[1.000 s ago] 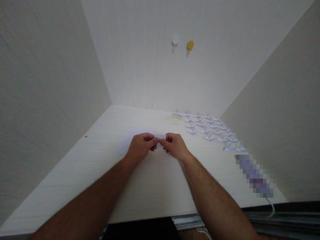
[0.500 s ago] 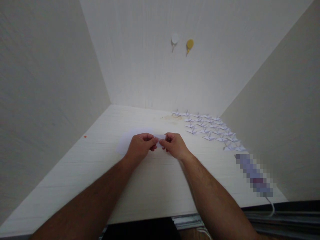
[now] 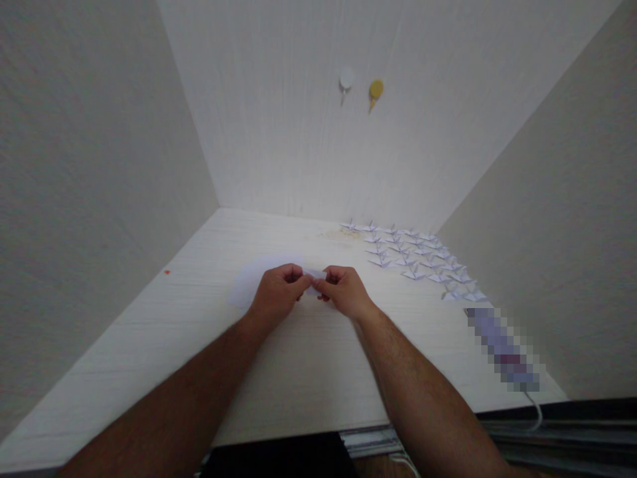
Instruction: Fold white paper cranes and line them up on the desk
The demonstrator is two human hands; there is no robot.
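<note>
Between my two hands is a small piece of white paper (image 3: 314,273), partly covered by my fingers. My left hand (image 3: 279,289) pinches its left side, thumb toward the middle. From the other side my right hand (image 3: 345,288) grips it, and the two thumb tips nearly meet. How the paper is folded cannot be made out. Behind my left hand, white paper sheets (image 3: 243,284) lie fanned on the table. Folded white paper cranes (image 3: 381,261) stand in rows beyond my right hand.
The white table (image 3: 298,392) has walls at its back and both sides. A blurred-out object (image 3: 500,345) with a white cord lies at the right edge. A white hook (image 3: 347,78) and a yellow hook (image 3: 376,88) are on the back wall. A small orange bit (image 3: 167,272) lies at left.
My thumbs have come closer together on the paper, the right one shifting slightly left. The whole view has shifted a little; the cranes and sheets stay where they were.
</note>
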